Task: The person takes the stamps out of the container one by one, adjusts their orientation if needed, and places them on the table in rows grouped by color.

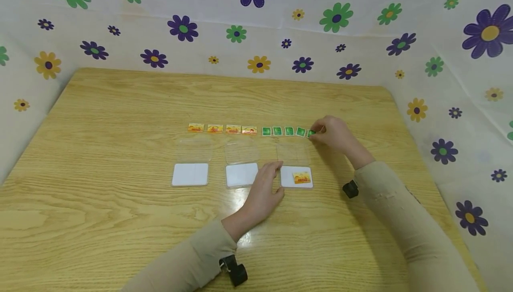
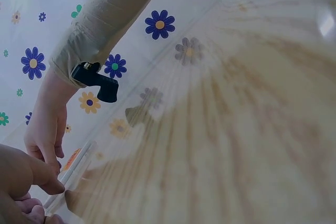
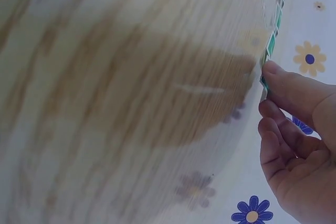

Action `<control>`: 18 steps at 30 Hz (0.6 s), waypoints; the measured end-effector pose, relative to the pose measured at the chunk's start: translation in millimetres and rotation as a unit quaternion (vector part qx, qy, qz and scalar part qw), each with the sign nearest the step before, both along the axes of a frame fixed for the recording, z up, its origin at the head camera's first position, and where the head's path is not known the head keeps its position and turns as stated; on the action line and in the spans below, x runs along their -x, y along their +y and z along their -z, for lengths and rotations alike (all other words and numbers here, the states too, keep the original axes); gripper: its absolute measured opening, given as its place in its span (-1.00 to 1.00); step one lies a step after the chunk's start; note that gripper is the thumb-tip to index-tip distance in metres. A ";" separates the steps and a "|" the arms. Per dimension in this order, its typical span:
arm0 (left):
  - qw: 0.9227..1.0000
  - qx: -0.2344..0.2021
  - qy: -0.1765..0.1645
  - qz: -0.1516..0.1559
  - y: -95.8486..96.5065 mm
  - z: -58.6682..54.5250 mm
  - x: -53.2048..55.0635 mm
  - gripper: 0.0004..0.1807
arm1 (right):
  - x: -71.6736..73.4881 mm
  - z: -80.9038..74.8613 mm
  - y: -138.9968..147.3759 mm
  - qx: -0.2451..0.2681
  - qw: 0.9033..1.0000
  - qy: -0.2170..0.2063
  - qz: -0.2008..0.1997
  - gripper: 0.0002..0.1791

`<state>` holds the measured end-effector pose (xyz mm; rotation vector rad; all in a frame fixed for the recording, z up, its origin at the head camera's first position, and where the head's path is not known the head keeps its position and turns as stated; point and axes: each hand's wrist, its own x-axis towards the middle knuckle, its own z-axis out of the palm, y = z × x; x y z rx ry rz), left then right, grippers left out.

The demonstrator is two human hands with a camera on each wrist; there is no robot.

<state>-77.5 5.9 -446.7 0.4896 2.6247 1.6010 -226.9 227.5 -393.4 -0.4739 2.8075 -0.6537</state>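
My right hand (image 1: 334, 135) pinches a small green card (image 1: 311, 133) at the right end of a row of green cards (image 1: 289, 131), thumb and fingertip at its edge. In the right wrist view that green card (image 3: 264, 83) shows edge-on between thumb and fingers. My left hand (image 1: 262, 192) holds the left side of the rightmost flat plastic case (image 1: 286, 177), a finger at its far edge and the thumb at its near edge. This case has a white inside and a yellow-orange card (image 1: 302, 177) lying on its right half. Its clear lid (image 1: 292, 152) lies folded back.
Two more open cases, one in the middle (image 1: 242, 174) and one at the left (image 1: 190, 174), have bare white insides and clear lids turned back. Several yellow-orange cards (image 1: 215, 128) continue the row leftward. A flower-patterned cloth (image 1: 184, 56) rises behind the wooden table (image 1: 100, 149).
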 end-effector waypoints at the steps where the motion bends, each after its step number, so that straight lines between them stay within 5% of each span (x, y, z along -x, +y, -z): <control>1: 1.000 0.000 0.000 0.000 -0.2 0.0 0.0 -0.36 | 0.4 0.1 0.2 0.000 1.000 -0.001 0.001 -0.76; 18: 1.000 0.002 -0.005 0.003 -1.1 -1.7 -0.4 -0.35 | -8.6 -4.5 -0.9 0.001 1.000 0.001 -0.010 -0.73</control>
